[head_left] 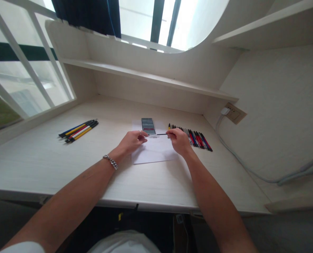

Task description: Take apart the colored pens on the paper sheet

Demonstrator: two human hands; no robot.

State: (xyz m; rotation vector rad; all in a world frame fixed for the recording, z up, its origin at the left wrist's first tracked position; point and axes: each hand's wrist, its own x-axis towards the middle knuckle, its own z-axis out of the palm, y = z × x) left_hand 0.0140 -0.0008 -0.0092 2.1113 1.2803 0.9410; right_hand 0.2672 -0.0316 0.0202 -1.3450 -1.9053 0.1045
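Observation:
Above a sheet of white paper (156,153), a thin pen (161,134) with a dark right part lies level between my two hands. My right hand (179,140) pinches its dark end between thumb and fingertips. My left hand (132,141), a ring on one finger, is closed at the left end, its fingertips together. A pale, clear-looking piece (153,136) shows just beside those fingertips; its exact shape is too small to tell. Just beyond the hands, a fanned stack of flat grey-green pieces (147,124) with a red mark rests on the paper's far part.
To the right lies a row of several pens (198,139) in black, red, blue and grey, partly behind my right hand. A bundle of several pens (78,130) lies at left. A charger (225,111) with a cable sits in the wall socket (235,113). A low shelf (146,74) spans the back.

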